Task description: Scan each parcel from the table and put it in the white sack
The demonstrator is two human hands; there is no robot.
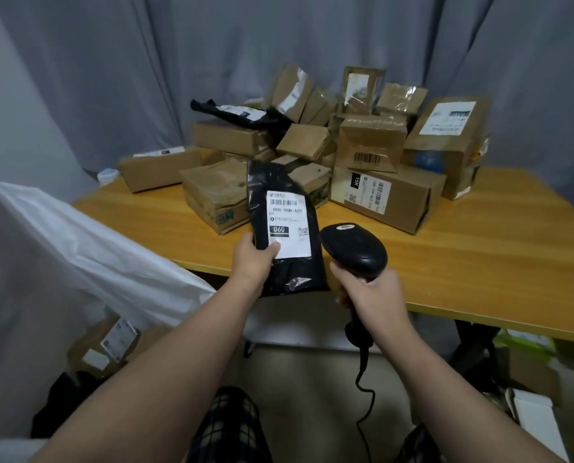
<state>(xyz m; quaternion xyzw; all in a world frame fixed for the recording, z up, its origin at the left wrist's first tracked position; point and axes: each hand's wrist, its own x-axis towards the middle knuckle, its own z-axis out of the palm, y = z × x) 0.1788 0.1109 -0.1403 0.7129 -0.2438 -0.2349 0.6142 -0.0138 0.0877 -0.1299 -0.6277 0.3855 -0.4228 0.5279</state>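
Brown cardboard boxes (372, 145) heaped at 12 o'clock on a wooden table (479, 255), with a second black mailer (235, 111) on top toward 11, all backed by a grey curtain (279, 35). White sack (95, 248) draped at 9 o'clock, just beside the left forearm, with nothing between it and the held parcel. Another labelled box (105, 345) low at 8 o'clock.

Black poly parcel (265, 182) held up over the table's near edge at centre, pinched by the left hand (254, 259), thumb pressed on the lower corner of its white label (289, 222). Long axis from 12 to 6, barcode end toward 12, label facing the camera. Black scanner (356, 245) just beside the parcel at 3 o'clock, gripped round the handle by the right hand (369, 292), head aimed toward 11, cable (362, 396) trailing to 6.

Left fingers hidden behind the parcel. Trigger covered by the right fingers. Small print on the label too blurred to read. Sack cut off at the left edge, mouth not made out.
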